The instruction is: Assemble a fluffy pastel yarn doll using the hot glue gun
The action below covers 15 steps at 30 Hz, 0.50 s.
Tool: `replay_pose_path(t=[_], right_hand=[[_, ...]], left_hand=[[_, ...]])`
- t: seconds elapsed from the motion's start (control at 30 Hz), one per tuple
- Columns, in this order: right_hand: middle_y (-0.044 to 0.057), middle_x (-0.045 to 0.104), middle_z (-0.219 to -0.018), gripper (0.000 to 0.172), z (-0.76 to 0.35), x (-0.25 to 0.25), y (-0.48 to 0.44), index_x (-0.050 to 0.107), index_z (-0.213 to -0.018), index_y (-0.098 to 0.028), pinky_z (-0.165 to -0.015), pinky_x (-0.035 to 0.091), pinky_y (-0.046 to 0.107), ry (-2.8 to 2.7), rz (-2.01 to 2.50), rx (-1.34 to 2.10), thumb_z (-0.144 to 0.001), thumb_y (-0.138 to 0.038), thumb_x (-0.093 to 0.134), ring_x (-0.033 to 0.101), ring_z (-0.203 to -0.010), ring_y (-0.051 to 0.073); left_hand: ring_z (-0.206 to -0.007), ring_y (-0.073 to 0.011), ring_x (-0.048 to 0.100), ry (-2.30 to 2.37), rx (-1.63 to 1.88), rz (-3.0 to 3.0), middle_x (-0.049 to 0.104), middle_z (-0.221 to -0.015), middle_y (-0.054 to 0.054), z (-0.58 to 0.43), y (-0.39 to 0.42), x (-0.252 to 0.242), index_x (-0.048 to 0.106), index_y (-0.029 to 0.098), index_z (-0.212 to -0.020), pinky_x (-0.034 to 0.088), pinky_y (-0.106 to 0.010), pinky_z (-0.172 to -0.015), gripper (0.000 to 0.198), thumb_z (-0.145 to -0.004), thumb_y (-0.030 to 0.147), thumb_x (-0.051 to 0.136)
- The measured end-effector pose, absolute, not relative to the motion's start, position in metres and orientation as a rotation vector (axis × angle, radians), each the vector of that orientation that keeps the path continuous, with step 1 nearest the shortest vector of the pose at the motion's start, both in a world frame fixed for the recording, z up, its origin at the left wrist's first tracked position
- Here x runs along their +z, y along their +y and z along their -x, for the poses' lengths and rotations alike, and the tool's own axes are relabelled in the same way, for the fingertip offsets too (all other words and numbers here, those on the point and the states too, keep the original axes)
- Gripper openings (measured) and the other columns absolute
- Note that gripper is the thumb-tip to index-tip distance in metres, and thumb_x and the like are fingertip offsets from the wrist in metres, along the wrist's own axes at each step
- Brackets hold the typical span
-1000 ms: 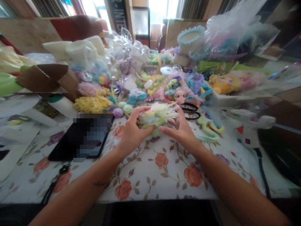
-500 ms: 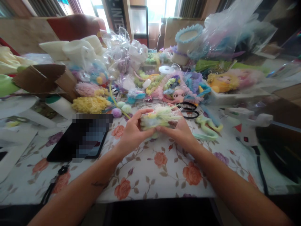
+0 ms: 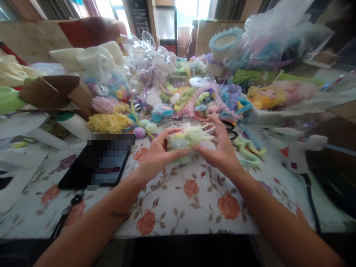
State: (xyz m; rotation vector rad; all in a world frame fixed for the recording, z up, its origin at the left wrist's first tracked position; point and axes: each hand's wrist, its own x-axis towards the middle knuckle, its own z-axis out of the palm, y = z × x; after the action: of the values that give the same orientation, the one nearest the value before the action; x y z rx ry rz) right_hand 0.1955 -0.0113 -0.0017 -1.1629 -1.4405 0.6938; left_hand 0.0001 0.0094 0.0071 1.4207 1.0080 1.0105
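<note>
A fluffy pale yellow-green bundle (image 3: 180, 142) with thin shiny strands is held over the flowered tablecloth (image 3: 172, 193). My left hand (image 3: 158, 150) grips its left side, thumb along the near edge and fingers behind. On the right side, my right hand (image 3: 222, 148) is spread, its thumb near the bundle's near edge and its fingers raised apart behind the strands. Whether the right thumb still touches the bundle is hard to tell. Black rings (image 3: 231, 134) lie just behind my right hand.
On the left lie a black tablet (image 3: 94, 163) and a thread cone (image 3: 72, 125). Pompoms (image 3: 139, 132) sit behind my left hand. A white glue gun (image 3: 296, 148) and a pale green strip (image 3: 249, 152) are at the right. Plush pieces and plastic bags (image 3: 164, 61) fill the back.
My right hand has opened wider and shifted a little right, away from the bundle. More of the strands show. My left hand still holds the bundle. The view has shifted slightly.
</note>
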Motion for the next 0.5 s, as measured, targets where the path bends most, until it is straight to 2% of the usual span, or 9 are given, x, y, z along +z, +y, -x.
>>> replay_pose_path(t=[0.1, 0.2, 0.3, 0.5], right_hand=[[0.01, 0.057, -0.137, 0.049, -0.199, 0.008, -0.019, 0.056, -0.131, -0.029, -0.107, 0.045, 0.054, -1.514, 1.06, 0.137, -0.083, -0.031, 0.066, 0.051, -0.133, 0.033], [0.006, 0.059, -0.137, 0.029, -0.195, 0.011, -0.027, 0.067, -0.111, -0.03, -0.112, 0.039, 0.056, -1.779, 0.924, -0.164, -0.083, -0.025, 0.06, 0.051, -0.133, 0.034], [0.003, 0.059, -0.141, 0.025, -0.188, 0.007, -0.03, 0.07, -0.105, -0.032, -0.11, 0.041, 0.055, -1.999, 0.947, -0.163, -0.083, -0.026, 0.058, 0.049, -0.135, 0.034], [0.003, 0.059, -0.142, 0.025, -0.187, 0.001, -0.028, 0.071, -0.105, -0.031, -0.11, 0.04, 0.053, -1.994, 0.993, -0.174, -0.083, -0.029, 0.06, 0.05, -0.134, 0.035]], left_hand=[[-0.101, -0.0227, 0.067, 1.072, 0.973, -1.431, 0.072, -0.11, -0.005, 0.002, 0.01, 0.009, 0.064, 0.022, -0.121, 0.055, -0.029, -0.08, 0.059, -0.068, 0.033, 0.087], [-0.103, -0.0245, 0.067, 1.077, 0.956, -1.415, 0.073, -0.113, -0.006, 0.004, 0.011, 0.009, 0.065, 0.022, -0.122, 0.055, -0.031, -0.083, 0.06, -0.069, 0.036, 0.087], [-0.108, -0.0264, 0.066, 1.039, 0.966, -1.423, 0.071, -0.119, -0.009, 0.006, 0.011, 0.007, 0.064, 0.021, -0.125, 0.054, -0.034, -0.087, 0.058, -0.074, 0.04, 0.083], [-0.113, -0.0266, 0.065, 1.008, 0.955, -1.406, 0.07, -0.123, -0.008, 0.006, 0.008, 0.009, 0.063, 0.023, -0.127, 0.053, -0.035, -0.09, 0.056, -0.077, 0.039, 0.081]])
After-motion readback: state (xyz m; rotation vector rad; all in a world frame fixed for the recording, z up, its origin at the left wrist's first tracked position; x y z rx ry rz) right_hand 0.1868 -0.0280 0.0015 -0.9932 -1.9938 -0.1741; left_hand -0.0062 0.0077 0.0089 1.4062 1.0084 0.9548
